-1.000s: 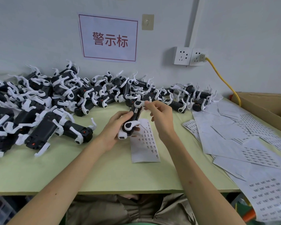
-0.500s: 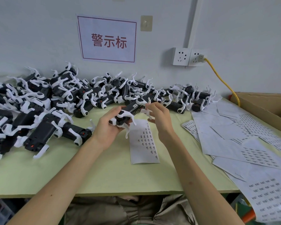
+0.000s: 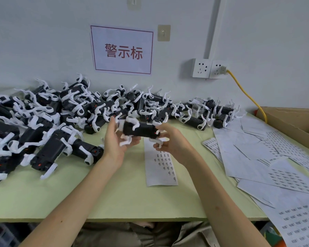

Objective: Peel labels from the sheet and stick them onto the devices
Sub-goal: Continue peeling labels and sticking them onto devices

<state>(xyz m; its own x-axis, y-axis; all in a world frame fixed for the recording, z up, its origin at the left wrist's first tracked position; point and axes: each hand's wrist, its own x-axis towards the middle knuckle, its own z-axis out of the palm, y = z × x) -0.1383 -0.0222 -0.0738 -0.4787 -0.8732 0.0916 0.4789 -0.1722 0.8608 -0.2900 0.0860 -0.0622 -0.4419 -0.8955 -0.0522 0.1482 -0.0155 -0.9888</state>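
A black device with white legs (image 3: 141, 129) is held level above the green table, between both hands. My left hand (image 3: 114, 139) cups its left end from below, fingers loosely spread round the white legs. My right hand (image 3: 169, 139) grips its right end, thumb on top and fingers curled beneath. A small label shows on the device's top near my right thumb. Under the hands lies the label sheet (image 3: 160, 164), a narrow white strip with columns of small printed labels.
A big heap of like devices (image 3: 64, 111) fills the table's left and back. Loose label sheets and backing papers (image 3: 268, 157) cover the right side. A cardboard box (image 3: 292, 120) stands at far right. A yellow cable (image 3: 246, 93) runs from the wall sockets.
The device went from upright over the sheet to lying level, lifted and moved a little to the left. My right hand shifted from its top to gripping its right end.
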